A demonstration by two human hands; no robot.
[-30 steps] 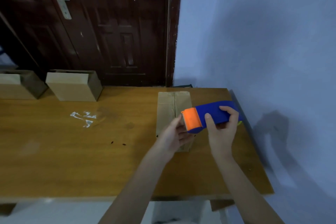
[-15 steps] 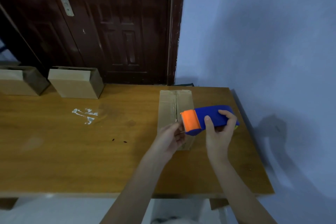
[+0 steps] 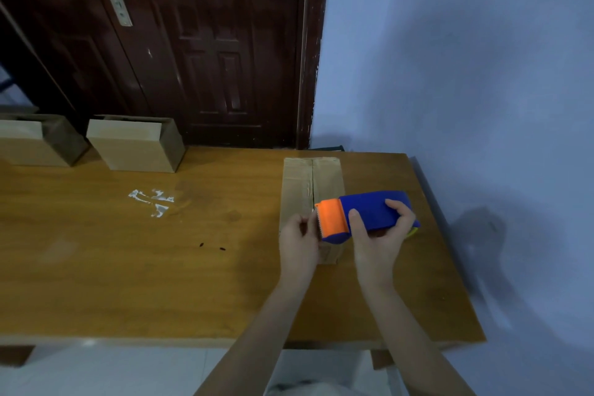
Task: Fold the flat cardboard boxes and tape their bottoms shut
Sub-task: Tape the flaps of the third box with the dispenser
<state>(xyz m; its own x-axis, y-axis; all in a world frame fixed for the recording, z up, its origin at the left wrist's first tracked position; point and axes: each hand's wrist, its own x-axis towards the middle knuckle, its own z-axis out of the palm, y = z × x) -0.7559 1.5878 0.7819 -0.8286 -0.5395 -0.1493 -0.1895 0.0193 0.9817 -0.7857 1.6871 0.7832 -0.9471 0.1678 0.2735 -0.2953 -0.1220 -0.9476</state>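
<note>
- Two folded boxes (image 3: pixel 135 146) stand at the back left of the tabletop (image 3: pixel 128 267) — from how they sit, I judge them already assembled, though whether their bottoms are taped cannot be seen.
- A third cardboard box (image 3: pixel 297 183) lies near the right end of the tabletop with its flaps closed and the centre seam facing up; a glossy strip seems to run along part of the seam, but it is too faint to be sure.
- The right hand (image 3: pixel 381 235) grips the blue-and-orange tape dispenser (image 3: pixel 363 214), fingers curled round its body, holding it over the near end of the box.
- The left hand (image 3: pixel 299 235) is at the dispenser's toothed orange edge, thumb and fingers pinched together as if on the tape end — the tape itself is clear and I cannot make it out.
- By my reading this box's seam is not yet fully taped, and no flat boxes waiting to be folded are in view.
- The leftmost box is cut off by the frame edge, and the near end of the third box is hidden behind the hands.
</note>
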